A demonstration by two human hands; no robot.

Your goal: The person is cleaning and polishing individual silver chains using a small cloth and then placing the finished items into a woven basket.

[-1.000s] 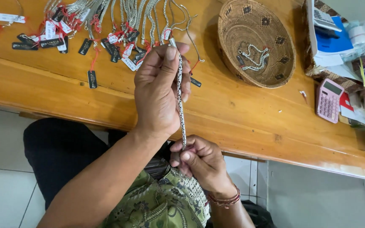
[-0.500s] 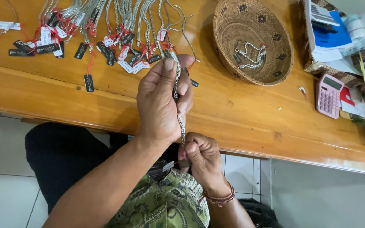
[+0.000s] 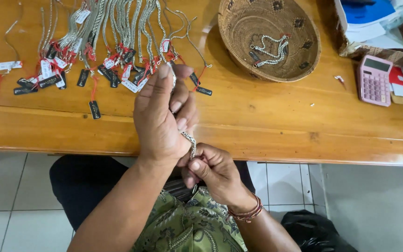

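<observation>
My left hand (image 3: 162,116) is raised over the front edge of the wooden table (image 3: 267,126), its fingers closed on the upper part of a silver woven chain (image 3: 190,140). Just below it, off the table edge and over my lap, my right hand (image 3: 213,172) pinches the lower part of the same chain; a red beaded bracelet circles that wrist. Only a short stretch of chain shows between the two hands, which almost touch. Its top end peeks out past my left fingertips.
Several silver chains with red ties and black or white tags (image 3: 108,51) lie spread at the table's back left. A woven basket (image 3: 299,60) holds a chain. A pink calculator (image 3: 374,80) and papers sit at the right. Tiled floor lies below.
My left hand has come down the chain toward my right hand, so the visible stretch between them is much shorter. My right hand stayed near my lap.
</observation>
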